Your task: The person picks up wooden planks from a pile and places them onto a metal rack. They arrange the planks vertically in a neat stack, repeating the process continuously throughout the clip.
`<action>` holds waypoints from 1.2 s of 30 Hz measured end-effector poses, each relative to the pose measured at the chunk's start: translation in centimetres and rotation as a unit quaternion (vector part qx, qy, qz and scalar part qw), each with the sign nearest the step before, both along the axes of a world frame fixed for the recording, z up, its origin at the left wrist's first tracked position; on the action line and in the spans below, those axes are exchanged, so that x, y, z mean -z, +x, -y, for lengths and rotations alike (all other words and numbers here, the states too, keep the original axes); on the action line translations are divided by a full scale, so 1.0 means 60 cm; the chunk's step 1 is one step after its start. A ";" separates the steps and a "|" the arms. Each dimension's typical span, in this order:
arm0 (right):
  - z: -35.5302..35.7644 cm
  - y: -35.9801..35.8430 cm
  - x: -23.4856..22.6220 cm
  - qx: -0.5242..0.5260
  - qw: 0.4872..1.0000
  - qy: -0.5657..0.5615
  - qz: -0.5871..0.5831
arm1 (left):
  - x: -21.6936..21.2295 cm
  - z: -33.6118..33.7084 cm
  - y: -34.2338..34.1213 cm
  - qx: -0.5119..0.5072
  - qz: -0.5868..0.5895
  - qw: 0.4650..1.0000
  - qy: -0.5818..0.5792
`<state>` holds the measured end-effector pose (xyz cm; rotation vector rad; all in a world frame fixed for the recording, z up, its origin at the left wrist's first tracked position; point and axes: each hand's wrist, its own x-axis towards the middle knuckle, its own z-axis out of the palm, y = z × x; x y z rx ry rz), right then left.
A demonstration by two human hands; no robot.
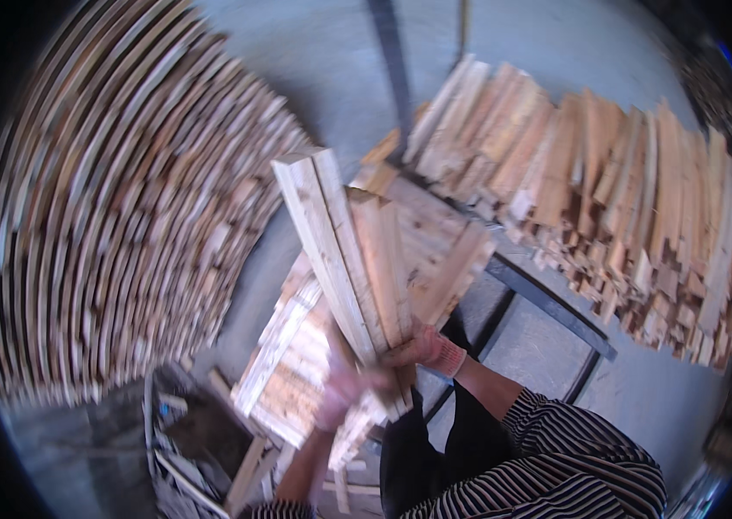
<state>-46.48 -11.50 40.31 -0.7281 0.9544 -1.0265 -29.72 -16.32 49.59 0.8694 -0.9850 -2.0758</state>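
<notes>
Several pale wooden battens [329,242] stand tilted in front of me as a loose bundle, their far ends pointing up and slightly left. My right hand [420,346], in a pinkish work glove, is closed around the bundle's near right side. My left hand [344,394], gloved too and blurred by motion, wraps the near left side, with its fingers across the battens. Beneath the bundle, shorter wooden boards [284,398] lie side by side, with wider planks [444,277] beyond on the right.
A tall stack of thin wood strips [150,199] fills the left. At the far right lies a broad pile of battens [608,190]. A dark metal frame [552,309] extends right of the boards. An open container of scraps [197,432] stands at lower left.
</notes>
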 end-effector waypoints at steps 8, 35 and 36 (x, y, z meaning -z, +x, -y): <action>0.105 0.167 0.027 -0.237 0.925 -0.058 -0.293 | 0.118 0.030 0.243 0.058 0.146 0.986 -0.054; 0.105 0.360 0.310 -0.257 0.723 0.105 -0.633 | 0.472 -0.122 0.496 -0.316 0.624 0.666 0.259; 0.095 0.385 0.332 -0.275 0.689 0.104 -0.662 | 0.525 -0.160 0.531 -0.327 0.651 0.643 0.236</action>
